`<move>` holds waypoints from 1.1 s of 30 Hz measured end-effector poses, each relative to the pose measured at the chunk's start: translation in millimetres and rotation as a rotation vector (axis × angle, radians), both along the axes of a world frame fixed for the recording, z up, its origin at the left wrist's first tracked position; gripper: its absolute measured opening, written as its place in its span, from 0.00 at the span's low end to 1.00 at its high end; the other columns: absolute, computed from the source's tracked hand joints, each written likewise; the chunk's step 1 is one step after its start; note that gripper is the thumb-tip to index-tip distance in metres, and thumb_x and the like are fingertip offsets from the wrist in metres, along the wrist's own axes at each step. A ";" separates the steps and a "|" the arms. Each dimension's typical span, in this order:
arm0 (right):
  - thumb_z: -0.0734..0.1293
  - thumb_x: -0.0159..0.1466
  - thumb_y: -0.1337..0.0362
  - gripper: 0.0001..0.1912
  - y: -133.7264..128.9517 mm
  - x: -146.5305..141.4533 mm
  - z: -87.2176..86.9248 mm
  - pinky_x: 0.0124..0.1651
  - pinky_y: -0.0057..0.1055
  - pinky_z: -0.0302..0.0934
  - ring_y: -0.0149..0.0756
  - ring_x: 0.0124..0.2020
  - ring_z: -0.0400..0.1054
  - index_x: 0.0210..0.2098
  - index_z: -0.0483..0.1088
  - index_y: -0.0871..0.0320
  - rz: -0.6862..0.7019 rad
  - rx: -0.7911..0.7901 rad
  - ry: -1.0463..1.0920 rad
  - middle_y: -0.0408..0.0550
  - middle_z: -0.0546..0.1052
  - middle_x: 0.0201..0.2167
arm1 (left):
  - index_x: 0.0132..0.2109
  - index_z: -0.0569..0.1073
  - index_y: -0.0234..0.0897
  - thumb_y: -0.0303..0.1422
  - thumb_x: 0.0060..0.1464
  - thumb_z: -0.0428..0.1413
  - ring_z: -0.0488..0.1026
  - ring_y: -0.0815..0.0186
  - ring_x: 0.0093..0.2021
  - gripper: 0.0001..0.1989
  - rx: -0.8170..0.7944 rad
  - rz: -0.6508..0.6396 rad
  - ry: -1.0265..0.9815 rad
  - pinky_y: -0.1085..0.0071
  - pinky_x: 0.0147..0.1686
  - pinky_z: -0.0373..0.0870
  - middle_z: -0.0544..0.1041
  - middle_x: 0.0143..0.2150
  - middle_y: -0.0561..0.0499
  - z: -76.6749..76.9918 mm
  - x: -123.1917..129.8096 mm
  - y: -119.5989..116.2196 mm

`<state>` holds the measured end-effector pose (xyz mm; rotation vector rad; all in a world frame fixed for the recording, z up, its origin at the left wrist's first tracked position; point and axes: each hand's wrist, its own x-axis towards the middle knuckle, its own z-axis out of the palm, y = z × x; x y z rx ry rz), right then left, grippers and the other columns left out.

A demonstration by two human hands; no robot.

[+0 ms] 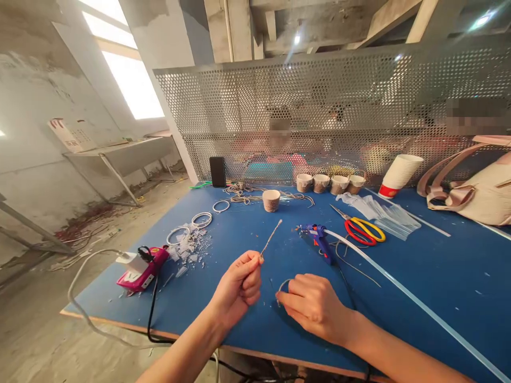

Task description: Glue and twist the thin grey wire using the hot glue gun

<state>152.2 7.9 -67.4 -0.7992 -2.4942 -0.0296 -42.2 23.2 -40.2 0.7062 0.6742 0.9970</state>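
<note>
My left hand [241, 284] pinches the lower end of a short twisted cord [272, 236], which points up and to the right over the blue table. To its right, my right hand [313, 303] is closed near the tabletop, its fingertips on a thin grey cord [282, 285] that curves beside them. A blue glue gun [317, 239] with a long clear glue stick lies beyond my right hand. Past the twisted cord stands a small cup [271, 200] with a brownish lower part.
Red-and-yellow scissors [365, 230], plastic bags [385, 213], stacked paper cups [401, 174] and several small cups [321, 183] lie right and back. White rings [202, 219], scraps and a pink power strip [143, 268] are left. People show behind a perforated screen [247, 101].
</note>
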 end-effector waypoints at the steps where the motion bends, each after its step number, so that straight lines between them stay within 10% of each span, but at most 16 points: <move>1: 0.57 0.66 0.68 0.15 3.1 0.6 -2.2 0.28 0.32 0.47 0.33 0.22 0.60 0.33 0.75 0.56 -0.018 -0.004 -0.002 0.46 0.72 0.21 | 0.31 0.68 0.36 0.35 0.50 0.59 0.37 0.80 0.13 0.08 -0.009 -0.055 -0.033 0.84 0.10 0.41 0.49 0.12 0.65 -1.4 0.1 -0.5; 13: 0.68 0.54 0.65 0.07 79.6 -11.8 15.0 0.30 0.25 0.58 0.31 0.26 0.67 0.28 0.78 0.60 -0.047 -0.900 0.265 0.43 0.77 0.24 | 0.27 0.73 0.32 0.37 0.46 0.62 0.44 0.79 0.13 0.11 -0.018 -0.470 0.329 0.78 0.14 0.40 0.52 0.11 0.63 -5.6 -2.2 -12.2; 19: 0.67 0.55 0.65 0.07 80.9 -22.4 48.1 0.29 0.25 0.56 0.29 0.26 0.64 0.28 0.78 0.60 -0.027 -0.833 0.384 0.43 0.76 0.25 | 0.25 0.70 0.34 0.37 0.47 0.58 0.47 0.78 0.15 0.11 0.044 -0.277 0.725 0.78 0.15 0.40 0.56 0.13 0.62 -10.8 -0.3 -10.9; 24: 0.66 0.59 0.66 0.07 45.8 -16.0 65.9 0.30 0.26 0.56 0.28 0.24 0.63 0.26 0.76 0.57 0.005 -0.577 0.426 0.41 0.72 0.23 | 0.26 0.67 0.35 0.38 0.45 0.59 0.44 0.79 0.12 0.11 -0.046 0.074 0.596 0.79 0.13 0.38 0.54 0.12 0.64 -16.6 -8.1 -0.5; 33: 0.62 0.64 0.66 0.11 -2.9 3.3 29.8 0.30 0.29 0.56 0.33 0.25 0.65 0.34 0.77 0.54 -0.029 -0.408 0.221 0.45 0.74 0.22 | 0.29 0.68 0.34 0.37 0.43 0.63 0.47 0.81 0.13 0.13 -0.005 0.368 0.200 0.82 0.13 0.42 0.61 0.16 0.61 -6.3 -3.9 -3.6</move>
